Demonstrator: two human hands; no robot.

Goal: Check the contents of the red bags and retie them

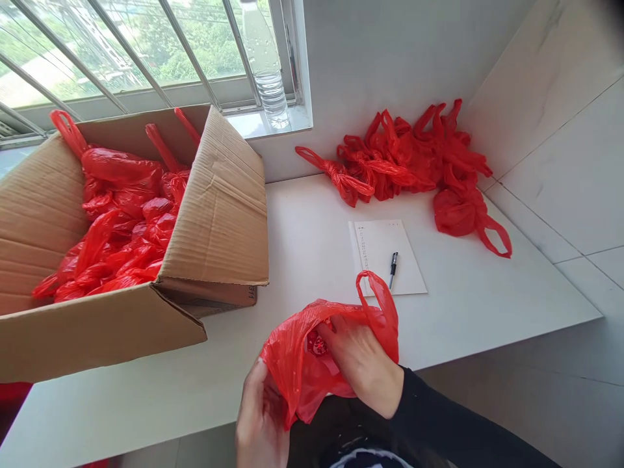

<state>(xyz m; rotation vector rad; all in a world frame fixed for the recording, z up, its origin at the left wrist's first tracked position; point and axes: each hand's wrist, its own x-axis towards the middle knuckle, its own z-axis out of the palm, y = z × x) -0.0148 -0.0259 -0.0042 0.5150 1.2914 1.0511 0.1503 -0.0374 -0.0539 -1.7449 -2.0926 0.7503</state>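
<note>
At the left of the frame, an open brown cardboard box (214,201) is holding a pile of shiny red plastic bags (121,240), some with handles standing up. At the lower centre, your left hand (260,419) is gripping the side of a thin, translucent red plastic carrier bag (292,348), its fingers curling around the film. That carrier bag is hanging open over the front edge of the white rectangular table (297,244), with a small red-and-white printed item (318,343) showing inside. Your right hand (363,361) is reaching into its mouth, fingers bending near the item; you cannot tell from here whether they are closing on it. Right of centre, a black-and-clear pen (394,265) is lying on a white sheet of paper (407,276). At the upper right, a heap of bunched red plastic bags (400,159) is resting against the wall. By the look of it, those bags are sitting finished, while yours is staying unfinished: its mouth is gaping and its handles are hanging untied.
</note>
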